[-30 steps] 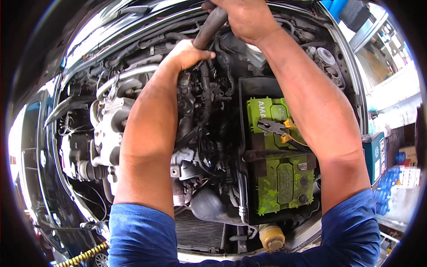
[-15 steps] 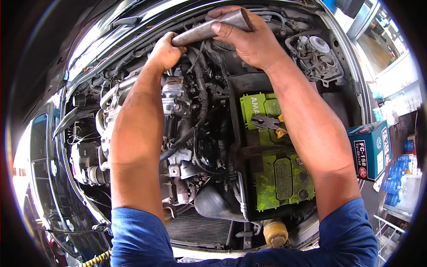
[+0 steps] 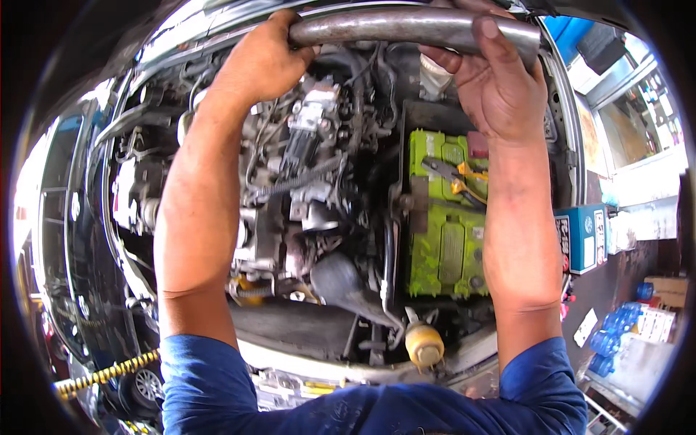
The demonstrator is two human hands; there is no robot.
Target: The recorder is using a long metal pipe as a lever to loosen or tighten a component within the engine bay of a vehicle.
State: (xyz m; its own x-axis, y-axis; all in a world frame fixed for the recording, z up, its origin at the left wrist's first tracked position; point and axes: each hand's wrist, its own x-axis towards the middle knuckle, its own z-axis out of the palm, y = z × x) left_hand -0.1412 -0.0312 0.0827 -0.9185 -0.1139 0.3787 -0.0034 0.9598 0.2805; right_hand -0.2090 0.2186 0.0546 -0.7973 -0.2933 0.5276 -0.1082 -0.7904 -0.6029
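Note:
A bare metal tube (image 3: 388, 27) lies crosswise at the top of the view, over an open engine bay (image 3: 304, 145). My left hand (image 3: 274, 58) is closed round its left end. At the other end my right hand (image 3: 502, 87) holds it from below, palm toward me, thumb and fingers curled against it. Beneath my right forearm sits a green battery (image 3: 446, 254) in a black tray, with yellow-handled pliers (image 3: 444, 171) lying on it. The tube's left tip is hidden in my fingers.
A teal box (image 3: 583, 239) stands by the right fender. Beyond are blue water bottles (image 3: 609, 333) and a cardboard box (image 3: 667, 290). A yellow coiled hose (image 3: 109, 373) runs at lower left beside a dark car (image 3: 69, 239). A yellow-capped reservoir (image 3: 424, 344) sits at the front.
The tube has swung from steeply tilted to nearly level and risen in view. My left hand has moved up; my right hand has moved rightward and turned palm toward me.

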